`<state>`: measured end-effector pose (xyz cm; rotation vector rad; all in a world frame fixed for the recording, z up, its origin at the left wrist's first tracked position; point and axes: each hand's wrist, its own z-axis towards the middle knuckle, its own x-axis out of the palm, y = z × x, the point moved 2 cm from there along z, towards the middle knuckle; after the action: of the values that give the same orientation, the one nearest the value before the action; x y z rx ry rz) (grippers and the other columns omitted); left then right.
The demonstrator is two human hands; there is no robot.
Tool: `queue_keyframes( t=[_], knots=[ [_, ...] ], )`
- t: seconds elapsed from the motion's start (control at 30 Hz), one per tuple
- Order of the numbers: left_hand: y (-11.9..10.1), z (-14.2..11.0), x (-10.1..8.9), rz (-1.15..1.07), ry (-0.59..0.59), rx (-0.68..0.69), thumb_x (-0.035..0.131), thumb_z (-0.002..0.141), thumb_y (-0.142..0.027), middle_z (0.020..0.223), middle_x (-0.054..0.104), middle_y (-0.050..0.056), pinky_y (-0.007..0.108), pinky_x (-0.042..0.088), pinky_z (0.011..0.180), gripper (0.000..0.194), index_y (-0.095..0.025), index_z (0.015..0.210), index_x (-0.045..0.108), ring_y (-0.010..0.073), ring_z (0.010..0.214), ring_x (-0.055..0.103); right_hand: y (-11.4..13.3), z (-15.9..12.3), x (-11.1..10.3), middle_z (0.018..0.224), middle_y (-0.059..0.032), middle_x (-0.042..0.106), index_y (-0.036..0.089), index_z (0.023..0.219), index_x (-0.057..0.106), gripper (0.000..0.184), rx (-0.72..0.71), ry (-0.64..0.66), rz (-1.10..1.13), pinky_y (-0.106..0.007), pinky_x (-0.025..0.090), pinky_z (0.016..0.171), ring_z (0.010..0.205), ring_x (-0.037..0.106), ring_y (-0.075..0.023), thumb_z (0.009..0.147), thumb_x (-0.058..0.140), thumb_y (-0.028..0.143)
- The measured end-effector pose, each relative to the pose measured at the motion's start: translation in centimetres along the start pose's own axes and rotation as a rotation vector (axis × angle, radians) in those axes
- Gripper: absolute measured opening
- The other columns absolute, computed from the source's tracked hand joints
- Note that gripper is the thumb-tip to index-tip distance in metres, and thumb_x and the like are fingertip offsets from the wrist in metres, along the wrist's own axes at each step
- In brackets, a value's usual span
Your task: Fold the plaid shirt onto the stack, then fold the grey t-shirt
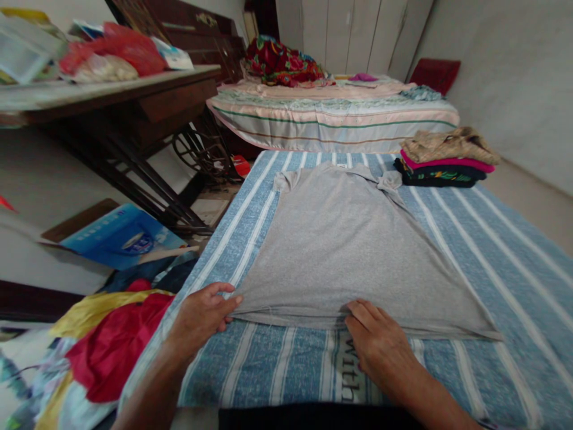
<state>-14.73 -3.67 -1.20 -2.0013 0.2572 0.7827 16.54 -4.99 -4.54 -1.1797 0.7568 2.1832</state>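
A grey T-shirt [340, 251] lies spread on a blue and white striped cloth [277, 370], its neck at the far end and its hem towards me. At the hem's left corner, my left hand [201, 319] pinches the fabric between the thumb and the lower fingers, with the index finger held off it. My right hand [378, 343] has its fingers closed on the middle of the hem, where the cloth bunches slightly. Both short sleeves are crumpled near the shoulders. The undersides of my fingers are hidden.
A stack of folded clothes [447, 158] sits at the far right. Beyond lies a bed [340, 113] with a floral red bundle [286, 63]. On the left stand a treadle table [111, 89], a blue cardboard box [128, 236] and a heap of clothes [116, 346].
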Motion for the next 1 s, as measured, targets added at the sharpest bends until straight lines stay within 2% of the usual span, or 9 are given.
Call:
queue_keyframes(
  t=[0.17, 0.37, 0.43, 0.53, 0.6, 0.7, 0.77, 0.83, 1.0],
  knots=[
    [0.2, 0.0, 0.0, 0.210, -0.012, 0.060, 0.057, 0.063, -0.051, 0.050, 0.054, -0.005, 0.027, 0.043, 0.048, 0.042, -0.019, 0.089, 0.056, 0.0182, 0.049, 0.059, -0.6, -0.6, -0.2, 0.098, -0.0117, 0.059, 0.011, 0.089, 0.060, 0.023, -0.018, 0.029, 0.220, -0.038, 0.052, 0.080, 0.092, 0.053, -0.0232, 0.082, 0.041, 0.000],
    [-0.3, -0.3, -0.2, 0.695, -0.096, 0.188, 0.049, 0.075, -0.043, 0.069, 0.065, 0.002, 0.031, 0.045, 0.063, 0.034, -0.019, 0.097, 0.060, 0.0238, 0.070, 0.065, -0.7, -0.7, -0.4, 0.097, -0.0109, 0.058, 0.012, 0.085, 0.059, 0.022, 0.004, 0.053, 0.317, -0.039, 0.052, 0.080, 0.093, 0.053, -0.0226, 0.084, 0.041, 0.000],
    [-0.7, -0.8, 0.1, 0.766, -0.189, 0.298, 0.048, 0.077, -0.040, 0.084, 0.067, 0.008, 0.035, 0.047, 0.069, 0.036, -0.017, 0.102, 0.060, 0.0272, 0.082, 0.064, -0.7, -0.7, -0.3, 0.098, -0.0112, 0.058, 0.012, 0.085, 0.059, 0.021, 0.000, 0.060, 0.301, -0.040, 0.052, 0.081, 0.095, 0.053, -0.0231, 0.085, 0.041, 0.001],
    [-1.5, -2.4, 1.3, 0.744, -0.340, 0.642, 0.048, 0.081, -0.035, 0.102, 0.062, 0.012, 0.039, 0.048, 0.082, 0.030, -0.015, 0.100, 0.059, 0.0292, 0.098, 0.058, -0.7, -0.6, -0.3, 0.099, -0.0112, 0.059, 0.013, 0.083, 0.060, 0.021, -0.008, 0.059, 0.284, -0.040, 0.052, 0.083, 0.097, 0.054, -0.0232, 0.085, 0.041, 0.003],
    [-2.1, -3.8, 2.9, 0.651, -0.283, 0.877, 0.048, 0.084, -0.028, 0.105, 0.060, 0.010, 0.038, 0.048, 0.086, 0.021, -0.017, 0.098, 0.058, 0.0256, 0.101, 0.056, -0.6, -0.5, -0.5, 0.099, -0.0110, 0.059, 0.014, 0.081, 0.060, 0.022, -0.009, 0.053, 0.280, -0.039, 0.053, 0.082, 0.097, 0.054, -0.0229, 0.085, 0.041, 0.003],
    [-2.7, -5.5, 5.8, 0.528, -0.040, 1.078, 0.049, 0.084, -0.016, 0.109, 0.059, 0.008, 0.034, 0.050, 0.086, 0.014, -0.020, 0.095, 0.057, 0.0206, 0.102, 0.056, -0.6, -0.3, -0.7, 0.099, -0.0102, 0.060, 0.015, 0.081, 0.060, 0.022, 0.013, 0.064, 0.293, -0.039, 0.053, 0.082, 0.096, 0.055, -0.0223, 0.084, 0.041, 0.003],
    [-2.9, -6.1, 7.2, 0.521, 0.057, 1.116, 0.051, 0.081, -0.011, 0.113, 0.058, 0.008, 0.037, 0.051, 0.087, 0.014, -0.019, 0.091, 0.056, 0.0218, 0.105, 0.055, -0.7, -0.2, -0.8, 0.098, -0.0094, 0.061, 0.016, 0.080, 0.059, 0.022, 0.029, 0.082, 0.309, -0.038, 0.053, 0.081, 0.094, 0.056, -0.0214, 0.084, 0.042, 0.004],
    [-3.0, -6.4, 8.1, 0.537, 0.103, 1.129, 0.053, 0.079, -0.009, 0.116, 0.057, 0.009, 0.041, 0.050, 0.089, 0.015, -0.019, 0.089, 0.057, 0.0240, 0.107, 0.054, -0.7, -0.2, -0.9, 0.097, -0.0088, 0.061, 0.017, 0.079, 0.059, 0.022, 0.034, 0.089, 0.325, -0.038, 0.053, 0.080, 0.093, 0.056, -0.0207, 0.084, 0.042, 0.004],
    [-3.1, -6.5, 8.6, 0.572, 0.179, 1.126, 0.056, 0.077, -0.006, 0.115, 0.058, 0.011, 0.046, 0.049, 0.091, 0.016, -0.017, 0.088, 0.058, 0.0263, 0.106, 0.055, -0.7, -0.1, -0.9, 0.095, -0.0089, 0.060, 0.016, 0.078, 0.058, 0.022, 0.045, 0.086, 0.357, -0.038, 0.052, 0.081, 0.093, 0.055, -0.0213, 0.084, 0.042, 0.003]
  ],
)
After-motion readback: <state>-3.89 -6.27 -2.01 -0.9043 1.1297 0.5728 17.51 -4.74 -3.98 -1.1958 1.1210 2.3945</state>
